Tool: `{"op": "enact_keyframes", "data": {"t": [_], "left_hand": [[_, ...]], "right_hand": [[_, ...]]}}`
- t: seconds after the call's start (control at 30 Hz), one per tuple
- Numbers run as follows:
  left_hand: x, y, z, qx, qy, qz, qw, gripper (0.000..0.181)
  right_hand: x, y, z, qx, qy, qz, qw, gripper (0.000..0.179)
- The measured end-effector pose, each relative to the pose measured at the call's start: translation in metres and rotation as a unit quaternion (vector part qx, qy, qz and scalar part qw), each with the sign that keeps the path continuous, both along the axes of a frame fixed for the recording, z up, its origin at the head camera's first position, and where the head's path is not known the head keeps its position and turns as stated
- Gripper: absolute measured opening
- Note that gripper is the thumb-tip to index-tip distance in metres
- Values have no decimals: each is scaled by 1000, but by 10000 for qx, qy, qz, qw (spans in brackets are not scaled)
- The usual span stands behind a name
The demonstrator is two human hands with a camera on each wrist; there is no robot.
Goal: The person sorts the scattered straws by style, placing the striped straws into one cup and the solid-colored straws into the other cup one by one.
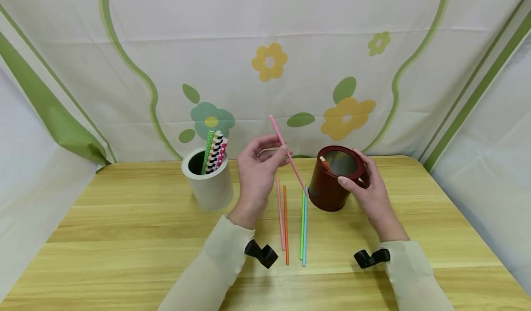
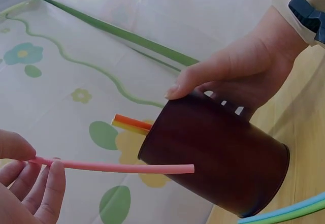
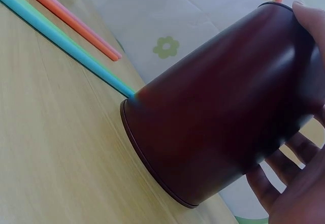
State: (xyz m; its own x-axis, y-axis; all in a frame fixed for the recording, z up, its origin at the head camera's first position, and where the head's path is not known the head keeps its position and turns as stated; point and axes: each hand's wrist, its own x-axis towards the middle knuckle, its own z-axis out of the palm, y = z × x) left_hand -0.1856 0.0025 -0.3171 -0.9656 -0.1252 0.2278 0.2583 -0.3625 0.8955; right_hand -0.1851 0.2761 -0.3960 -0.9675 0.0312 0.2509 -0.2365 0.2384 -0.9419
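Observation:
My left hand pinches a pink straw between thumb and fingers. The straw slants down to the right, its lower end near the dark red cylindrical container. My right hand grips that container from the right, thumb at the rim and fingers around its far side. An orange straw and a yellow one poke out of its mouth in the left wrist view. Between the hands, a pink straw, an orange straw, a green straw and a blue straw lie on the table.
To the left, a white cylindrical container holds several patterned straws, dotted and striped. The wooden table backs onto a flowered cloth, with more cloth at both sides. Each wrist carries a black camera mount.

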Motion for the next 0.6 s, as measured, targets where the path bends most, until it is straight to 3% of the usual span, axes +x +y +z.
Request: {"op": "enact_keyframes", "data": {"t": [0.6], "left_hand": [[11,6,14,230,489,144,9984,23]], "right_hand": [[2,-3,2,-7,-47,-52,10000,77]]}}
